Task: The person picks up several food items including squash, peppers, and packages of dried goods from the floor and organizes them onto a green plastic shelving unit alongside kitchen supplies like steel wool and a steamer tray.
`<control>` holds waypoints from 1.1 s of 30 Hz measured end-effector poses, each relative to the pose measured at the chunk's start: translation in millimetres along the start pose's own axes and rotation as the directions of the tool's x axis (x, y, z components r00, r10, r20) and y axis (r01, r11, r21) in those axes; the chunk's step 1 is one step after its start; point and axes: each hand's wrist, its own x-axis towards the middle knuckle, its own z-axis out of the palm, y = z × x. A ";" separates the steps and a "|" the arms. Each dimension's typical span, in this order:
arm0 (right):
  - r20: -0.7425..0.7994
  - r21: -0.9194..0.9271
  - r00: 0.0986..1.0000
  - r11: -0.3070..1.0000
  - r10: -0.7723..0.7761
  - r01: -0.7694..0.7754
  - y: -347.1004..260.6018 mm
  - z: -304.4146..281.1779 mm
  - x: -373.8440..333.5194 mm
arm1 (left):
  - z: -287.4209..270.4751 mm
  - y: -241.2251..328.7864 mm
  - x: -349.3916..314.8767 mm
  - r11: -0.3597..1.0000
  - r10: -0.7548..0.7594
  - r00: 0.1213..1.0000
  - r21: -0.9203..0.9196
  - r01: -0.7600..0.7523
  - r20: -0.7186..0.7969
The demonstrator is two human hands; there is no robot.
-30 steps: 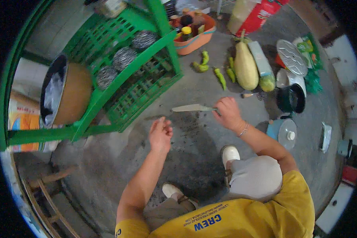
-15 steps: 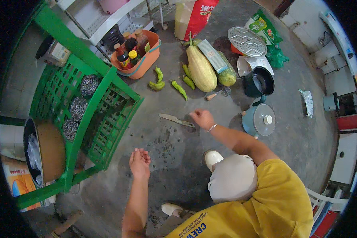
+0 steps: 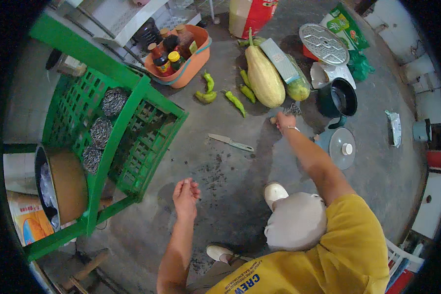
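My right hand (image 3: pixel 285 121) is down on the floor, its fingers closed over a small tool with a wooden handle (image 3: pixel 273 120) and a metal head (image 3: pixel 293 109). The hand partly hides that handle. Beside it lie a large pale yellow-green squash (image 3: pixel 264 78) and a second green one (image 3: pixel 299 88). A knife (image 3: pixel 230 142) rests flat between my hands. My left hand (image 3: pixel 185 193) hovers over the wet-spotted floor with fingers loosely curled and apart, holding nothing. Several green peppers (image 3: pixel 235 102) lie past the knife.
On the left stands a green plastic rack (image 3: pixel 108 161) bearing steel-wool balls (image 3: pixel 101 132). An orange basket (image 3: pixel 201 51) holds bottles. To the right are a dark pot (image 3: pixel 338 100), a lidded blue pot (image 3: pixel 342 149) and a perforated metal plate (image 3: pixel 323 44). A pale blue box (image 3: pixel 279 60) lies across the squashes.
My right hand has reached forward and right, from beside the knife to the wooden-handled tool, and closed over it. The view has shifted slightly. My left hand stays loosely raised.
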 end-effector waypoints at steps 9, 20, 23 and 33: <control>0.710 -0.502 0.629 0.398 -0.317 0.768 -12.8 1.8 -143.8 | 21.0 -8.0 8.8 1.000 0.001 0.998 0.029 -0.003 0.062; -0.101 -0.607 0.391 0.369 -0.915 0.704 -116.4 -49.8 -35.6 | 16.7 -12.6 10.2 0.993 -0.003 0.997 0.120 -0.007 0.083; -0.042 -0.760 0.404 0.292 -0.914 0.581 -143.9 -52.7 -31.4 | 17.2 -12.6 11.6 0.992 0.005 0.997 0.125 -0.015 0.081; -0.140 -0.392 0.564 0.569 -0.814 0.723 -150.5 -48.9 -7.1 | 18.6 -11.9 8.3 0.983 0.045 0.996 0.173 -0.059 0.081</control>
